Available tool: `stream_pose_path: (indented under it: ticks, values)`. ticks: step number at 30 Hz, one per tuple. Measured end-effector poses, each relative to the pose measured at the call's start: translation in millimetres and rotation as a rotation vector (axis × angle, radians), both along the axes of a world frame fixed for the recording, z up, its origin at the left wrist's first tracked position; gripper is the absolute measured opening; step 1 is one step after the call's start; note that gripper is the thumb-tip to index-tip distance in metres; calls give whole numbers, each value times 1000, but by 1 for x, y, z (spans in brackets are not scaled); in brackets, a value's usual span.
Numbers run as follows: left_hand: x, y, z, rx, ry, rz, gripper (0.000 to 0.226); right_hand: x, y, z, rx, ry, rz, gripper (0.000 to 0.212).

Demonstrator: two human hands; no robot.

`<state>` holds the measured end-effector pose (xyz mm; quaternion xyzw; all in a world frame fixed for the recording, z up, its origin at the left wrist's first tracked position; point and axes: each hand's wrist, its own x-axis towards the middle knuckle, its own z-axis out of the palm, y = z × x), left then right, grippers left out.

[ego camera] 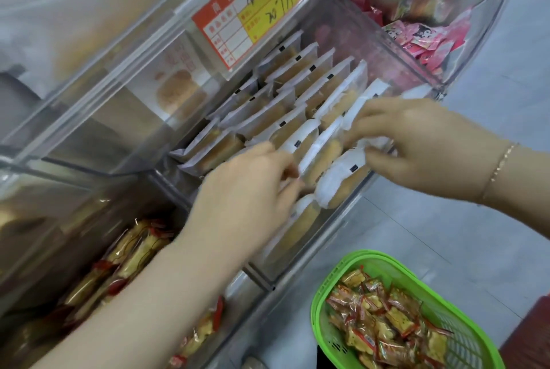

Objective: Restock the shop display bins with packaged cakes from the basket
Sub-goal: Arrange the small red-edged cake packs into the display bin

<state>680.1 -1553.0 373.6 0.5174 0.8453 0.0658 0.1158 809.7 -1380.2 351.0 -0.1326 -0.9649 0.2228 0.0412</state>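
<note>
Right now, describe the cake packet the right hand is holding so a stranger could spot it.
Find the clear bin under the orange price tag, filled with rows of white-wrapped cakes. The right hand pinches one packet at the near right corner. Unlike its upright neighbours, it lies tilted across the row.

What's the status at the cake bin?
Left hand grip on a cake pack in the front row. Right hand pinching another pack at the bin edge. Green basket holds only red-wrapped snacks. Nothing blocking.
</note>
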Motion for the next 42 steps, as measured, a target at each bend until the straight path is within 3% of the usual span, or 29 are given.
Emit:
stream_pose_path:
  ticks: [3, 8, 11, 17, 22, 27, 30, 33, 35, 37, 39, 42]
  values:
    - [-8, -31, 5, -225, 68, 7, 28, -2, -13, -1, -23, -143, 89, 37]
    - [10, -45, -3, -221, 190, -45, 47, -18, -12, -1, 54, -288, 92, 30]
    - [21, -44, -11, -297, 248, -50, 40, -26, -14, -4, 135, -355, 107, 25]
    - [13, -43, -20, -310, 278, 61, 20, -49, -17, -4, 311, -231, 107, 20]
    - [23, -37, -26, -390, 270, 0, 13, -48, -27, -14, 425, -209, 151, 22]
    - [19, -37, -17, -404, 359, 65, 11, -40, -38, -7, 216, -125, 34, 26]
    - [17, -43, -12, -361, 261, 69, 6, -39, -58, -3, 33, -2, 117, 29]
    - [5, -43, -8, -302, 233, 85, 23, -43, -72, -9, 196, -66, 253, 29]
    - [-1, -42, -8, -277, 295, 71, 20, -49, -76, -14, 243, -117, 271, 27]
    - [-5, -40, -12, -319, 332, 60, 14, -54, -80, -20, 289, -117, 309, 22]
    - [-13, -35, -14, -402, 379, 50, 22, -57, -81, -27, 329, -90, 350, 22]
    - [-29, -23, -15, -493, 316, 101, 21, -60, -76, -29, 306, -118, 305, 35]
